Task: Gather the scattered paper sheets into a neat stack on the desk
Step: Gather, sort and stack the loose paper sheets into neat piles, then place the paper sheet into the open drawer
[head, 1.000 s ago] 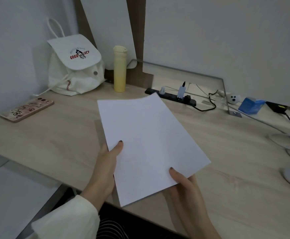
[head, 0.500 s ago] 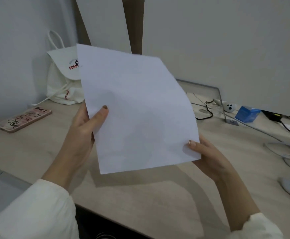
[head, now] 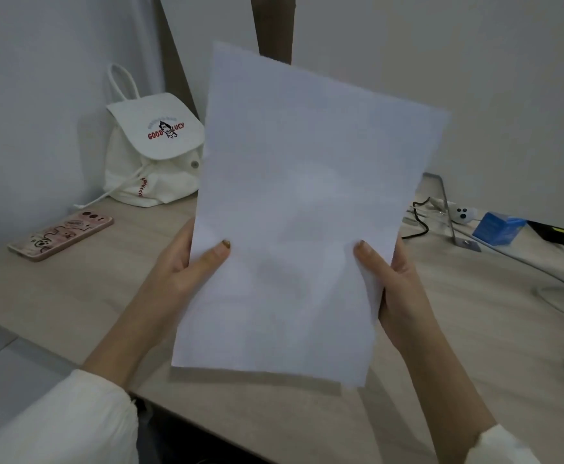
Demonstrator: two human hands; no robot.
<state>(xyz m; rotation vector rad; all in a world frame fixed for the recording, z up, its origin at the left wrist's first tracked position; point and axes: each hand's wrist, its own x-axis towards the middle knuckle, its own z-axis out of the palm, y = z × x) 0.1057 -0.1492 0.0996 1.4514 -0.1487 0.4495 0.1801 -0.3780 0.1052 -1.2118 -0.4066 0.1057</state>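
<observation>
Head view: our left hand (head: 186,262) and right hand (head: 397,283) pinch the paper sheets (head: 300,212) upright above the tabletop (head: 106,289); thumbs in front.

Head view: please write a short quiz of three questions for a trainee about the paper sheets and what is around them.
1. True or false: the paper sheets lie flat on the desk.
2. Which thing stands behind the phone? A) white bag B) red kettle C) green lamp
3. Fill in: the left hand and the right hand grip the sheets by their ____ edges.

Key: 1 false, they are held up; 2 A; 3 side.
</observation>
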